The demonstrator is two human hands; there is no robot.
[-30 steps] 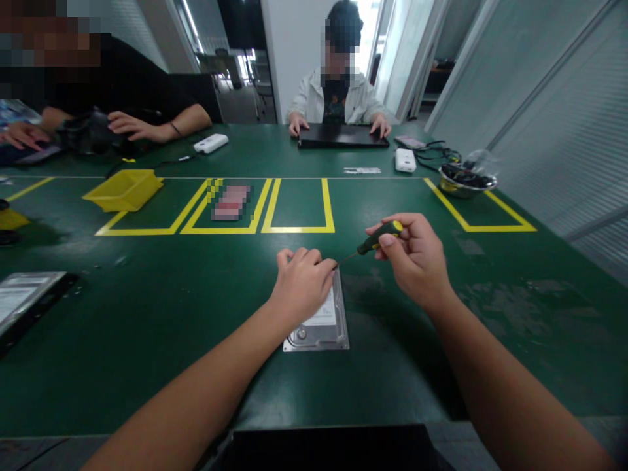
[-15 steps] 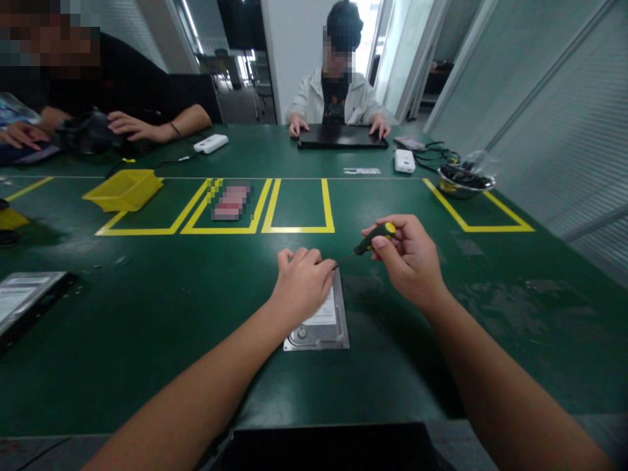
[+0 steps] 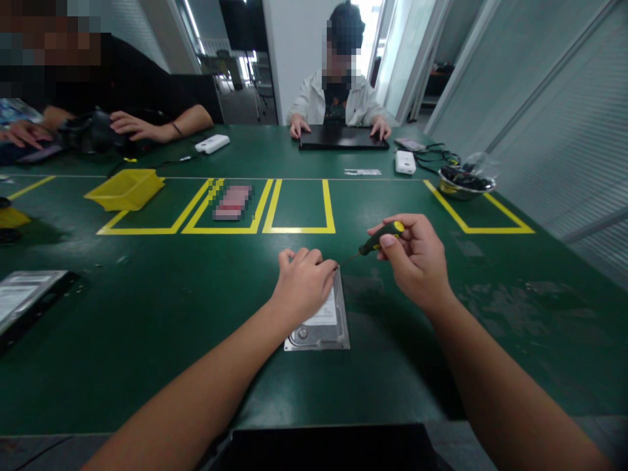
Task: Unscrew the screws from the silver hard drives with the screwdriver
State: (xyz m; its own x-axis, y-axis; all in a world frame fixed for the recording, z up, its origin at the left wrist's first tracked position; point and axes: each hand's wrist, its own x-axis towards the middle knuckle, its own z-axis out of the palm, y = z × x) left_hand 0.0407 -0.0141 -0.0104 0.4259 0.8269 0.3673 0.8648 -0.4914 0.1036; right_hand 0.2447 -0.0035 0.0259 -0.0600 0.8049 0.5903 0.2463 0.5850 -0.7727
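Over green table, right hand angles screwdriver leftward.

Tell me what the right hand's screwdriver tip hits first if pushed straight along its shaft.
Likely the left hand resting on the silver hard drive; the right hand aims the black-and-yellow screwdriver there.

1. A green table marked with yellow tape boxes fills the near scene.
2. Pale ribbed wall panels run along the right.
3. A bright doorway glows at the far end.
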